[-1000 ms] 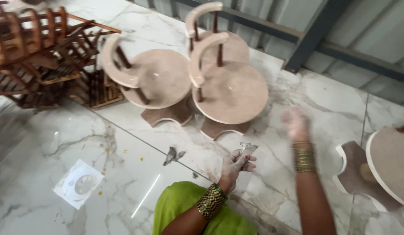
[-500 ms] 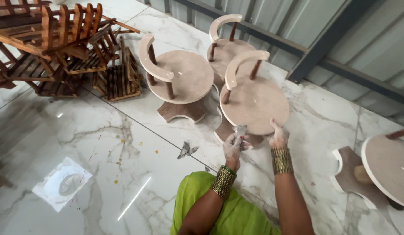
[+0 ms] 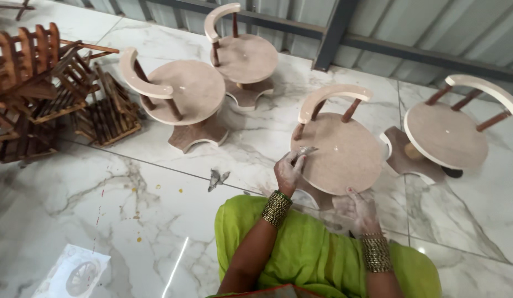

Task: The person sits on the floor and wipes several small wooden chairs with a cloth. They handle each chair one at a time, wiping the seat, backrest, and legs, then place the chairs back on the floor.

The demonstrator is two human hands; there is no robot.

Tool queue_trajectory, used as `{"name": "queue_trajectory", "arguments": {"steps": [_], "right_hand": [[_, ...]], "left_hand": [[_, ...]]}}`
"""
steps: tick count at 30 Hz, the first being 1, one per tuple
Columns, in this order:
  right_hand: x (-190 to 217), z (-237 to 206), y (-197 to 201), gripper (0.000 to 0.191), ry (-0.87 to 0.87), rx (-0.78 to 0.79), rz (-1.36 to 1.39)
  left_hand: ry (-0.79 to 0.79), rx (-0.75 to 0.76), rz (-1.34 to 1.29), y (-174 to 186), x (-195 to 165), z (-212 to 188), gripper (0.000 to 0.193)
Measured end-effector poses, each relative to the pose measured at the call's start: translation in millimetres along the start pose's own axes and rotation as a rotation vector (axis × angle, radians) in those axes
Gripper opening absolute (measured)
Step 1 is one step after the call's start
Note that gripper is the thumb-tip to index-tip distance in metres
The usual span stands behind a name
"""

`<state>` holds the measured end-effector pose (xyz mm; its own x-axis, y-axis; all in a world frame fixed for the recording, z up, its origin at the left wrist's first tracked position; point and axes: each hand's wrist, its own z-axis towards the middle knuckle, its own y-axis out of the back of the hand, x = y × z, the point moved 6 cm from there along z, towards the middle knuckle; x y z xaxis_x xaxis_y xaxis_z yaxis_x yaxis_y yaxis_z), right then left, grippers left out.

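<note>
A small round wooden chair (image 3: 339, 152) with a curved backrest stands right in front of me on the marble floor. My left hand (image 3: 288, 170) is closed on a crumpled grey piece of sandpaper (image 3: 306, 150) and presses it against the left edge of the seat. Dusty, with its fingers spread, my right hand (image 3: 360, 208) rests on the seat's near rim. Both wrists wear beaded bangles. A green garment (image 3: 306, 254) covers my lap below.
Three more chairs of the same kind stand around: one at left (image 3: 184, 91), one behind (image 3: 245, 58), one at right (image 3: 447, 135). Dark wooden racks (image 3: 41, 94) are piled far left. A grey scrap (image 3: 217, 177) and a clear packet (image 3: 74, 273) lie on the floor.
The view has swung so that one chair sits directly before me. My left hand brought the sandpaper onto the seat's left edge. My right hand dropped to the near rim.
</note>
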<state>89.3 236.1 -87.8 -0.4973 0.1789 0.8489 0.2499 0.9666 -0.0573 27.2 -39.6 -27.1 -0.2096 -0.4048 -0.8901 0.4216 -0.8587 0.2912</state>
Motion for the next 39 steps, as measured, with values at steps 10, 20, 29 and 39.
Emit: {"name": "queue_trajectory", "arguments": {"steps": [10,20,29,39], "right_hand": [[105.3,-111.6,-94.4,0.041,1.559,-0.252,-1.269],[114.5,-41.8,-128.5,0.028,1.468,-0.200,-1.279],[246.8,9.5,-92.9,0.012,1.468,-0.814,-0.473],[236.0,32.6,-172.0,0.015,1.293,-0.576,-0.297]], "left_hand": [[-0.559,0.204,0.268,-45.9,-34.2,-44.1,0.022],[-0.205,0.087,0.117,-30.8,-7.9,-3.5,0.026],[0.369,0.019,-0.515,-64.1,54.9,8.8,0.095],[0.423,0.035,-0.861,-78.9,69.3,-1.8,0.087]]}}
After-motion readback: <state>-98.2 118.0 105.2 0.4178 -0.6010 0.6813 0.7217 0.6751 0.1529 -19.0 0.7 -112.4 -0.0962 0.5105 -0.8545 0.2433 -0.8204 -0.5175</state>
